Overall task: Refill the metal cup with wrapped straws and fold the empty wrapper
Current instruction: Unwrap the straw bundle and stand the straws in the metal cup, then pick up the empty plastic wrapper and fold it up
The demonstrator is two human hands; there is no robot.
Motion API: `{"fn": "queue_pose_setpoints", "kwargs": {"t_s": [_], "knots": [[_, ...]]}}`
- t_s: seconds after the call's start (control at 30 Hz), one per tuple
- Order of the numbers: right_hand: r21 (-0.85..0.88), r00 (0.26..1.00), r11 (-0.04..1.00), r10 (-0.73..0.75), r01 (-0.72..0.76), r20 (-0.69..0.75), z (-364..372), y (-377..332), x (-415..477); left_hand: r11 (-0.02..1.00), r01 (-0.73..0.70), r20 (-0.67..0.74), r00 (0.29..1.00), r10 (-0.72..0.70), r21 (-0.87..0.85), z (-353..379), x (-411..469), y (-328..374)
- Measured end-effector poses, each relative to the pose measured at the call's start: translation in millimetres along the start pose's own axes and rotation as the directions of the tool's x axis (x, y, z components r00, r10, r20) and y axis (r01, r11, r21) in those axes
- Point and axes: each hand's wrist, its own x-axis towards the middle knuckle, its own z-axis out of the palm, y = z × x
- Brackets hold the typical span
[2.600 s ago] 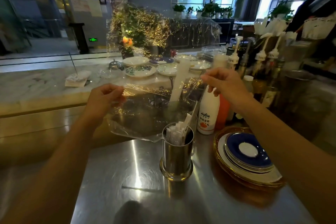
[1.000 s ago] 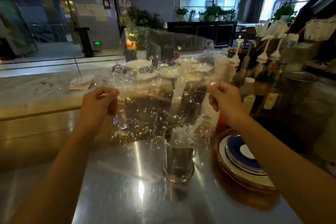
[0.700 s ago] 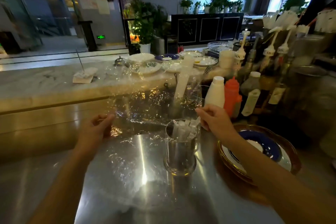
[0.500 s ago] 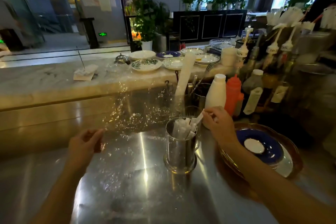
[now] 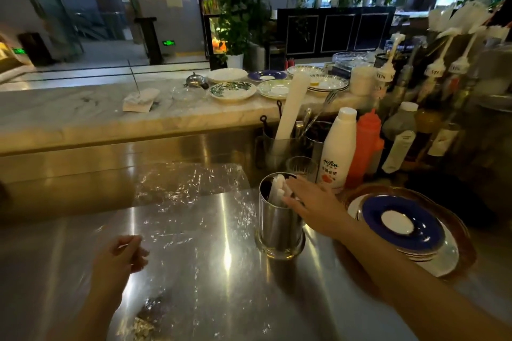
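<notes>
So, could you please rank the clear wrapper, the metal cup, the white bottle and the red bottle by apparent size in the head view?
1. Clear wrapper, spread across the counter.
2. Metal cup and white bottle: similar, and the cup is nearer, so unsure.
3. Red bottle, partly hidden.

There is only one view, from a wide-angle camera on the person's head. It looks forward and down over a steel counter (image 5: 210,285), from close above it. The left hand (image 5: 119,260) and the right hand (image 5: 313,207) come into the picture from the bottom edge, near the lens. Straight lines bend toward the edges. Farther away, the view reaches across a marble ledge (image 5: 83,116) to a hall with windows. No second view shares this scene.
</notes>
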Motion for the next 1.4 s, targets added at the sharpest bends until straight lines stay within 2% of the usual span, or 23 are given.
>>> {"fn": "queue_pose_setpoints", "kwargs": {"t_s": [0.1,0.3,0.37,0.5,0.57,0.67,0.8,0.87,0.93,0.97,1.03,1.1,1.17,1.23,1.33,1.4], "knots": [[-0.005,1.0,1.0,-0.012,0.012,0.019,-4.0,-1.0,1.6,1.0,0.02,0.002,1.0,-0.02,-0.005,-2.7,-1.9,-2.6],[-0.036,0.997,0.999,-0.042,0.04,-0.057,-17.0,-15.7,8.3,1.0,0.021,0.002,1.0,-0.021,-0.011,0.0,-9.0,-3.7],[-0.059,0.999,0.998,-0.036,0.036,0.0,-18.1,-21.3,11.1,0.999,0.03,0.009,1.0,-0.029,-0.018,2.1,-12.4,-4.4],[-0.173,0.976,0.984,-0.014,0.052,0.216,-7.8,-22.4,11.2,0.999,0.046,0.02,0.999,-0.046,-0.016,4.4,-19.4,-4.8],[-0.197,0.971,0.978,-0.026,0.075,0.237,-5.6,-20.5,10.9,0.999,0.053,0.029,0.998,-0.053,-0.011,3.8,-23.1,-5.3],[-0.191,0.982,0.978,-0.046,0.082,0.183,-6.7,-16.7,12.1,0.998,0.058,0.034,0.998,-0.058,0.003,2.1,-28.2,-7.5],[-0.253,0.961,0.96,-0.046,0.118,0.274,-9.1,-18.5,9.6,0.997,0.083,0.032,0.996,-0.083,0.005,0.7,-32.4,-12.0],[-0.236,0.975,0.966,-0.053,0.105,0.217,-13.0,-24.2,7.3,0.993,0.121,0.032,0.992,-0.121,-0.009,1.5,-33.8,-14.9],[-0.203,0.993,0.972,-0.118,0.12,0.022,-17.7,-35.8,3.1,0.988,0.155,0.033,0.987,-0.155,-0.022,1.9,-35.3,-17.7],[-0.189,0.981,0.971,-0.166,0.145,-0.101,-19.4,-44.3,-0.3,0.985,0.169,0.033,0.985,-0.168,-0.032,1.7,-36.6,-18.7],[-0.11,0.91,0.966,-0.256,0.232,-0.327,-17.2,-64.7,-9.6,0.979,0.197,0.028,0.98,-0.196,-0.044,-0.3,-39.1,-21.2],[-0.012,0.88,0.948,-0.299,0.317,-0.369,-5.3,-82.4,-21.3,0.97,0.237,0.018,0.971,-0.237,-0.048,-2.4,-40.8,-23.8],[0.083,0.92,0.936,-0.316,0.342,-0.232,16.1,-92.3,-29.9,0.96,0.278,0.016,0.961,-0.278,-0.044,-3.7,-42.4,-26.9],[0.164,0.969,0.955,-0.245,0.246,-0.028,43.2,-93.9,-35.4,0.951,0.306,0.007,0.952,-0.306,-0.045,-4.7,-44.0,-30.6],[0.268,0.981,0.961,0.018,-0.071,0.195,81.5,-83.1,-35.4,0.937,0.348,0.004,0.938,-0.348,-0.045,-7.4,-46.9,-35.5],[0.306,0.911,0.89,0.23,-0.339,0.342,97.9,-75.1,-31.3,0.93,0.366,0.007,0.931,-0.366,-0.043,-9.4,-47.8,-37.7]]}}
